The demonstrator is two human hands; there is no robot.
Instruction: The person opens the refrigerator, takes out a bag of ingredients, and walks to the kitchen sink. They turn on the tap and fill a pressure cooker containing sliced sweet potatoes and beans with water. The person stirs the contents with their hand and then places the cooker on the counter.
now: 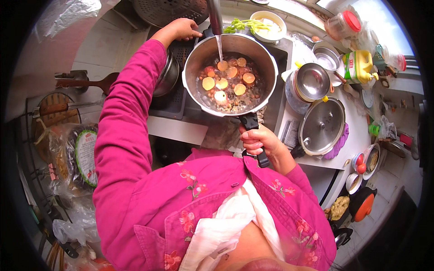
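A large metal pressure cooker pot (230, 73) stands under the faucet (215, 17), and water runs from the spout into it. Several orange round slices (239, 89), small reddish beans or nuts and dark red pieces lie in the water inside. My right hand (259, 140) is closed around the pot's black long handle (251, 123). Beyond the pot's far left side, my left hand (183, 29) reaches behind the faucet with its fingers partly spread; what the fingertips touch is hidden.
At right, the pot's lid (322, 126) lies near stacked metal bowls (312, 82) and a yellow oil jug (361, 66). A white bowl with leafy celery (268, 27) stands behind the pot. A lidded dark pan (166, 75) and a wooden spatula (91, 83) are at left.
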